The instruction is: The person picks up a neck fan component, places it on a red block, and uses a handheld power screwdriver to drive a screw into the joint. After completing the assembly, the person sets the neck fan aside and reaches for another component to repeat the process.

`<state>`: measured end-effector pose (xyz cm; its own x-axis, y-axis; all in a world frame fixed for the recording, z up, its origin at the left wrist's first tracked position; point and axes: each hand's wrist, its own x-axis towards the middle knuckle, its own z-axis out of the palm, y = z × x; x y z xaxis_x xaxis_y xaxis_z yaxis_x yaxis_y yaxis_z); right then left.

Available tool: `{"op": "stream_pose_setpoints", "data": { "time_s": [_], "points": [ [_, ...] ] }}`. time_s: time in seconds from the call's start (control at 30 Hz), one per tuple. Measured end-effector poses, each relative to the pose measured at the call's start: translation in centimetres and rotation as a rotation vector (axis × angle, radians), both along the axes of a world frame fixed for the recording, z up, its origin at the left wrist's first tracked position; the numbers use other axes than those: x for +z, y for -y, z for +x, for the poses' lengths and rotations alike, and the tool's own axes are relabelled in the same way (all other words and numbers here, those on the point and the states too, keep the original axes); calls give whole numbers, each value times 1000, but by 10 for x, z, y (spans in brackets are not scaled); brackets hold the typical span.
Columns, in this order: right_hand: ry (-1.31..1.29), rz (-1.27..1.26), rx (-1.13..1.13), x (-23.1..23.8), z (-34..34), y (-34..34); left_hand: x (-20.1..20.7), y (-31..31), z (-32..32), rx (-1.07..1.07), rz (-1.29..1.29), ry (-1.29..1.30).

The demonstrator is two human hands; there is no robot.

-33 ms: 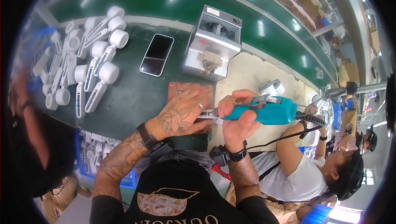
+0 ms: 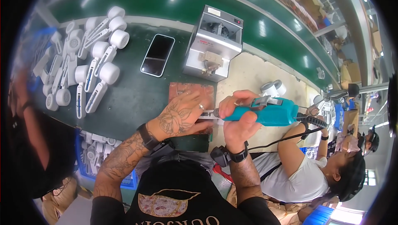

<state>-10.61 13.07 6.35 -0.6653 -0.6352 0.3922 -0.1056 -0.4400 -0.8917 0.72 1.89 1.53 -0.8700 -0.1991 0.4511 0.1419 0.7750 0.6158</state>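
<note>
My right hand (image 2: 239, 121) is wrapped around a teal electric screwdriver (image 2: 275, 112) with a metal lever on its side and a black cord at its rear. The tool lies nearly level, its tip pointing left at a white plastic part (image 2: 208, 115). Over that part, my left hand (image 2: 182, 114) curls its fingers and holds it down on a reddish-brown block (image 2: 182, 89). Most of the white part is hidden under my fingers, and whether the tip touches a screw cannot be seen.
A metal screw feeder (image 2: 213, 44) stands behind my hands, with a phone (image 2: 158, 55) left of it. Several white handheld fans (image 2: 96, 94) lie at the left. White round pieces (image 2: 270, 89) sit right of the feeder. A blue crate (image 2: 132, 180) is below the bench; a co-worker (image 2: 298, 167) sits at right.
</note>
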Motion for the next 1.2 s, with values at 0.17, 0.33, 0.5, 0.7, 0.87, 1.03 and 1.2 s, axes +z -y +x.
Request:
{"op": "stream_pose_setpoints", "data": {
  "time_s": [0.17, 0.33, 0.5, 0.7, 0.87, 1.03, 1.2],
  "points": [
    [-9, 8, 8, 0, 1, -1, 1, 1, 0, -32, -50, -13],
    [-2, -14, 17, -2, -1, -2, -1, 3, 1, -69, 23, 61],
    [-6, -20, 26, -3, -2, -3, -7, -1, 0, -33, 95, 29],
    [-30, -12, 18, -4, -2, -4, 0, -2, 0, 29, 153, 150],
    [-20, 25, 28, 3, 0, -3, 6, 0, -1, -10, 160, 134],
    [-29, -34, -17, 15, -25, 25, -8, 13, -5, -4, 74, 117],
    [-239, 32, -52, 20, -41, 79, 2, 10, 4, 65, -54, 80]
  ]
}}
